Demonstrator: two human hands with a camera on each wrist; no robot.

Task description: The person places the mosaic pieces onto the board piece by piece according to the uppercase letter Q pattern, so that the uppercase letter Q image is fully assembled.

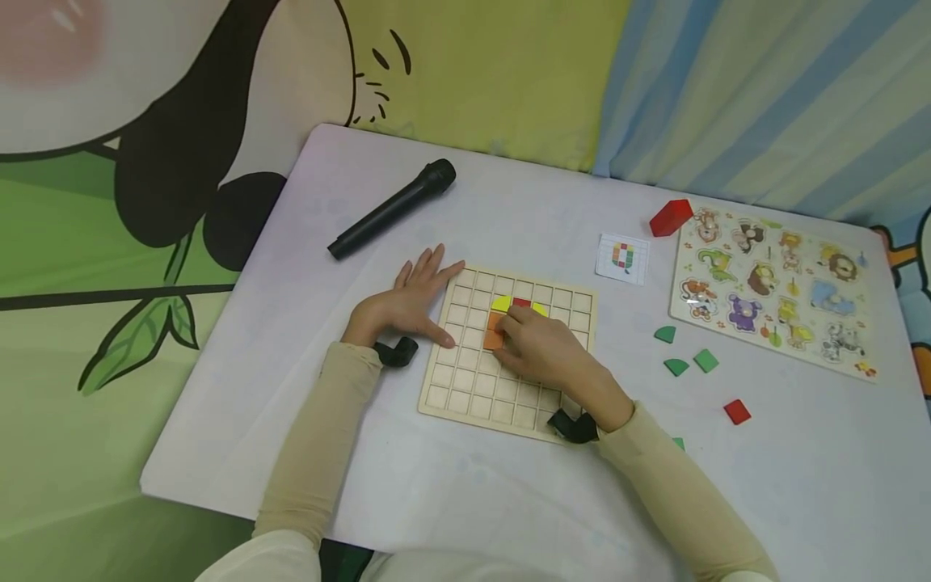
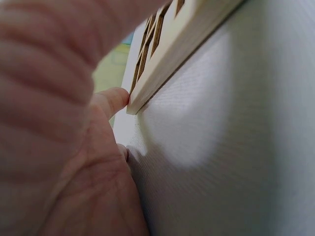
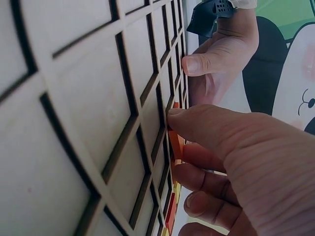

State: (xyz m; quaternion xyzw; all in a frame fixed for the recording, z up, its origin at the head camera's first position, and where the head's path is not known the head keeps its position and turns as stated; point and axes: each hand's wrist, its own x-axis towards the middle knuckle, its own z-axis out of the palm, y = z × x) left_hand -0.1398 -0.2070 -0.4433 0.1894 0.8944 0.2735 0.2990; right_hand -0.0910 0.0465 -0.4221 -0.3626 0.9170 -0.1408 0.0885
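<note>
A wooden grid board (image 1: 465, 380) lies on the table with square recesses. My left hand (image 1: 407, 307) is spread at its left side, the thumb on the board's edge and a fingertip at its upper left corner. My right hand (image 1: 541, 343) is over the middle of the board, pinching an orange square tile (image 3: 175, 145) between thumb and fingers at a recess. Another orange tile (image 1: 495, 322) sits just above it. Along the row beyond are yellow rounded tiles (image 1: 502, 303) and a red square tile (image 1: 521, 303), partly hidden by my right hand.
Loose green tiles (image 1: 705, 360) and a red tile (image 1: 737, 411) lie to the right. A pattern card (image 1: 622, 259), a red block (image 1: 671, 217) and an animal puzzle board (image 1: 778, 283) are at the back right. A black microphone (image 1: 393, 208) lies at the back left.
</note>
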